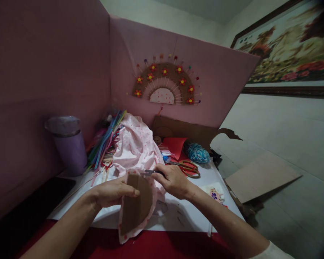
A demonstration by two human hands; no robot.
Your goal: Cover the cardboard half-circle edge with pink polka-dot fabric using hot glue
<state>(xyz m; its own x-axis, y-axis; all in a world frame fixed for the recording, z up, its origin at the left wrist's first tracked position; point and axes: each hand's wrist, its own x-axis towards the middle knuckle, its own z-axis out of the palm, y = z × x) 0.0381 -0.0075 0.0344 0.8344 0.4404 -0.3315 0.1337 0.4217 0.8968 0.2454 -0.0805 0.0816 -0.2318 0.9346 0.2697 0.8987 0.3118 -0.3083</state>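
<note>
My left hand (115, 191) grips a half-circle of brown cardboard (137, 203), thumb on its bare face. Pale pink dotted cloth (148, 220) shows as a border around the cardboard. My right hand (175, 180) is closed on a small pair of scissors (150, 172), whose blades lie at the upper edge of the cloth border. The scissors' handles are mostly hidden in the fingers. Behind the hands lies a heap of the same pink dotted cloth (136, 142).
Scissors with brown handles (190, 169), blue-white yarn (197, 153) and red paper (175, 145) lie at right. A purple tumbler (70, 151) and colourful pipe cleaners (105, 138) stand left. A flower-decorated cardboard arch (164, 68) hangs on the pink panel (210, 72) behind.
</note>
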